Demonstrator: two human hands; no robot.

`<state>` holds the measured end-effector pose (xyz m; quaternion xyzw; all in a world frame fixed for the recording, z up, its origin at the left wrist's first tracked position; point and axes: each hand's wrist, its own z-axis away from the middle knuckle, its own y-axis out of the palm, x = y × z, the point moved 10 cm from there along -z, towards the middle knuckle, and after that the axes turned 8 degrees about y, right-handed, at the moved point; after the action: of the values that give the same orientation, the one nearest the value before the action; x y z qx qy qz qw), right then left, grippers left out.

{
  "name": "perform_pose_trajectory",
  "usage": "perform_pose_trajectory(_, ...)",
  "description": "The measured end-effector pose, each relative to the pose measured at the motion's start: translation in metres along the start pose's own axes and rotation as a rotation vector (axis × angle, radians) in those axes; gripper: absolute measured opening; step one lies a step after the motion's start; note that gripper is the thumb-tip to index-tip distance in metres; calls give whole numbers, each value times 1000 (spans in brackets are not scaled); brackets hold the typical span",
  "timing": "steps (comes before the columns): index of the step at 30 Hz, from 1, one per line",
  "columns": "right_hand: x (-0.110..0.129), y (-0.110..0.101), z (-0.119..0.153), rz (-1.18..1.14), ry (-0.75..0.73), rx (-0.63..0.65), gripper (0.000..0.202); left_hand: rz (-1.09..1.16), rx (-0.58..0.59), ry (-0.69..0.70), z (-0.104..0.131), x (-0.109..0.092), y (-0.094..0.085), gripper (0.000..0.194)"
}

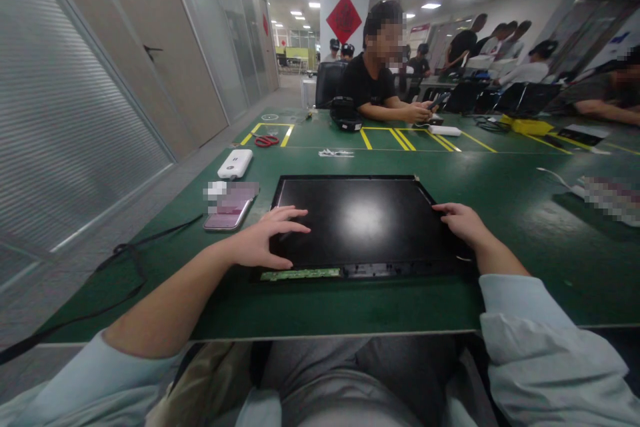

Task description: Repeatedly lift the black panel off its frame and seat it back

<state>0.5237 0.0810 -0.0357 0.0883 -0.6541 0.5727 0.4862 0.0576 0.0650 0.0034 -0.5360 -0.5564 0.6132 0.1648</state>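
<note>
A black display panel (350, 220) lies flat, face up, in front of me, its dark glossy surface reflecting a bright spot. Along its near edge runs a narrow green circuit board (300, 274), left of centre, beside a dark strip. My left hand (265, 235) is open over the panel's left side, fingers spread and reaching onto the screen; whether they press on it I cannot tell. At the right edge, my right hand (463, 224) has its thumb and index finger close together on the panel's frame, with the other fingers partly hidden.
A phone (230, 207) and white power bank (235, 164) lie left on the green table (240, 317), near a black strap (125, 248). Red scissors (267, 140) and small white pieces (336, 154) sit beyond. A person (373, 84) sits across, holding a phone.
</note>
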Motion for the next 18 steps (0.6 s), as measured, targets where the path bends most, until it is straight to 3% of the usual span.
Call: perform_pose_trajectory(18, -1, -1, -2, 44, 0, -13, 44, 50, -43, -10, -3, -3, -4, 64)
